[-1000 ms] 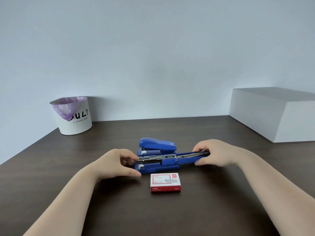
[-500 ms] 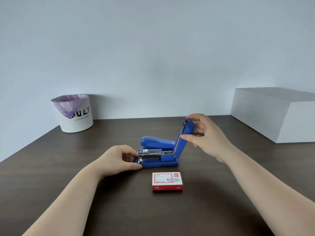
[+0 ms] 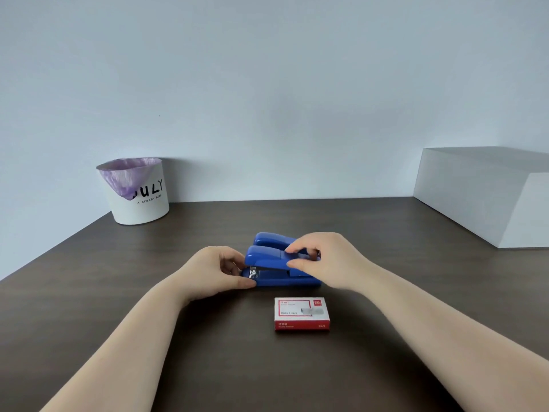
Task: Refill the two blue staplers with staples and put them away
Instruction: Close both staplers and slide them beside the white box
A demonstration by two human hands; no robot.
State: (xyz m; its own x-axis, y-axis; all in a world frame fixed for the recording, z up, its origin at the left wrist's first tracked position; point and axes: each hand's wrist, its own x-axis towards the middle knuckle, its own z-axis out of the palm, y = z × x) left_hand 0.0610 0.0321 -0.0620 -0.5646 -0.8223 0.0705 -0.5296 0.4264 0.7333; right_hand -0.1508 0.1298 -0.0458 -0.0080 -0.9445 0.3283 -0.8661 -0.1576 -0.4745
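Observation:
Two blue staplers lie side by side on the dark wooden table. The near stapler [image 3: 269, 263] has its top arm folded down over its base. My right hand [image 3: 329, 260] grips the rear of that top arm from above. My left hand [image 3: 214, 270] holds the front end of its base, with the thumb on the near edge. The far stapler [image 3: 269, 238] sits shut behind it, partly hidden by my right hand. A red and white staple box [image 3: 301, 313] lies shut just in front of the staplers.
A white bin [image 3: 139, 200] with a purple liner stands at the back left against the wall. A large white box [image 3: 487, 194] sits at the right edge of the table [image 3: 386, 233].
My right hand swung the near stapler's top arm from flat open, through upright, down onto its base. My left hand stayed on the front end.

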